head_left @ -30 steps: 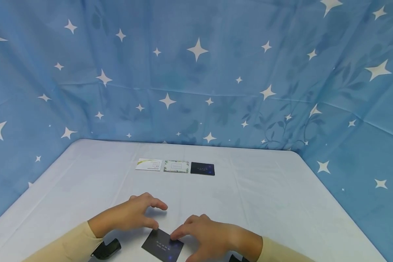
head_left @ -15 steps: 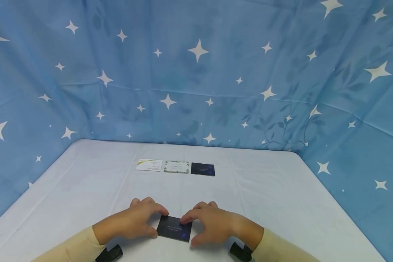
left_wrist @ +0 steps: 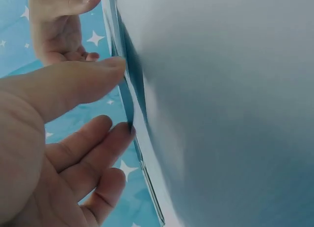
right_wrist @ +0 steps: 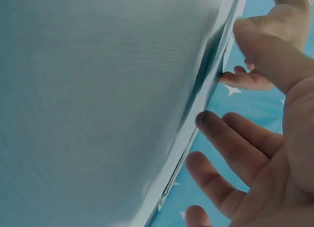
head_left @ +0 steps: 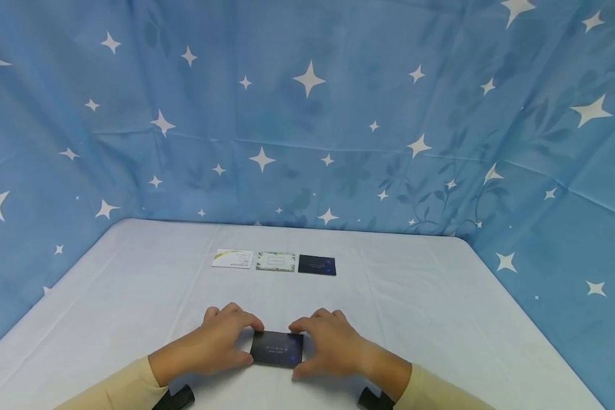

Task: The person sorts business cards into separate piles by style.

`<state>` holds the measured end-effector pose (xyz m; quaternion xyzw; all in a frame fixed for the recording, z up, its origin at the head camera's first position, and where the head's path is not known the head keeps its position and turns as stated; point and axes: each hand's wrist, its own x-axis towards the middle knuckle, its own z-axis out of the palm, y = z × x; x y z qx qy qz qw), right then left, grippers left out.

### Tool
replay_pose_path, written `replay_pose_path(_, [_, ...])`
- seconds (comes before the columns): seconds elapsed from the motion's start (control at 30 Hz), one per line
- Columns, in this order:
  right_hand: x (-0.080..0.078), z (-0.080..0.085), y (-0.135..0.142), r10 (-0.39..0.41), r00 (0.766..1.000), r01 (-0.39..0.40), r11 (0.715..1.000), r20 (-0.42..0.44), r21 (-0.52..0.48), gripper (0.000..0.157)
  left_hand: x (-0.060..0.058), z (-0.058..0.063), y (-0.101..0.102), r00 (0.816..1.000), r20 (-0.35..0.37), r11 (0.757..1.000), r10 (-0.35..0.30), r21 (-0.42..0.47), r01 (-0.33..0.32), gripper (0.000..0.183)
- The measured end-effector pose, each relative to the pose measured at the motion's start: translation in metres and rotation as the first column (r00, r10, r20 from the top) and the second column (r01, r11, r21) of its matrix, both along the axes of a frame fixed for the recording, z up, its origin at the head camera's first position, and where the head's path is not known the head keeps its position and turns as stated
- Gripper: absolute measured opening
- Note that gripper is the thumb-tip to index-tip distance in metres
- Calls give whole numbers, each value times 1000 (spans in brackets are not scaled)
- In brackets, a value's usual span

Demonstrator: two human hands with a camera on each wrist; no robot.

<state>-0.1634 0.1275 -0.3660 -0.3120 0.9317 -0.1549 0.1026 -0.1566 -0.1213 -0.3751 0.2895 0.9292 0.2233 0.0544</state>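
A black business card [head_left: 277, 348] with small pale print and a blue glow lies on the white cloth in the head view, long side facing the person. My left hand [head_left: 217, 341] holds its left end, index finger at the far corner and thumb at the near one. At the right end, my right hand [head_left: 335, 345] spans the card the same way, its index fingertip at the far edge and thumb by the near corner. In the left wrist view the card [left_wrist: 128, 102] shows edge-on between the thumb and fingers of the left hand [left_wrist: 64, 134].
Farther back lie three cards in a row: a white one [head_left: 233, 258] with a yellow-green curve, a leaf-bordered one [head_left: 275, 261] and another black one [head_left: 316, 265]. Blue star-patterned curtains [head_left: 307, 142] surround the white table [head_left: 415, 296]. Black wrist devices [head_left: 176, 397] sit under the forearms.
The near black card has moved away from the person and turned from slanted to nearly straight. My right index finger has shifted from its top to its far edge; both hands have closed in around it.
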Motion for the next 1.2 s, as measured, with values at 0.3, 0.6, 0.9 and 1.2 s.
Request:
replay_pose_path(0.3, [-23, 7, 18, -143, 980, 133, 988, -139, -77, 54, -32, 10, 20, 992, -100, 996, 81, 31, -79, 43])
replay_pose_path(0.6, [-79, 1, 48, -271, 945, 250, 960, -185, -126, 53, -101, 14, 64, 989, -102, 993, 108, -36, -112, 45])
replay_pose_path(0.9, [-118, -4, 59, -320, 935, 312, 947, -154, -78, 52, -142, 10, 89, 985, -26, 985, 168, -44, -169, 44])
replay_pose_path(1.2, [-132, -7, 57, -356, 930, 354, 935, -94, -32, 52, -156, 1, 97, 976, 18, 975, 219, -33, -218, 42])
